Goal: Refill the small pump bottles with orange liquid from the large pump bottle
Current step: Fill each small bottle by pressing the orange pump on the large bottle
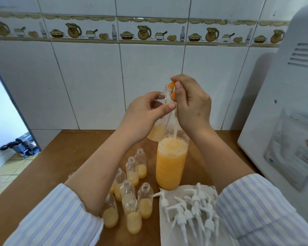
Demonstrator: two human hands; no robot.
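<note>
My left hand (146, 112) grips a small clear bottle (157, 132), held up and tilted, with orange liquid in its bottom. My right hand (190, 103) grips the orange pump head (172, 85) of the large bottle, with its nozzle at the small bottle's open neck. The pump's tube runs down into the large bottle (171, 166), which stands on the wooden table and is mostly full of orange liquid. Several small open bottles (133, 215), each partly filled, stand in a cluster at the front left.
Several white pump tops (190, 210) lie on a paper towel (167, 228) at the front right. A white appliance (283, 112) stands at the right. The tiled wall (96, 77) is close behind the table (48, 166).
</note>
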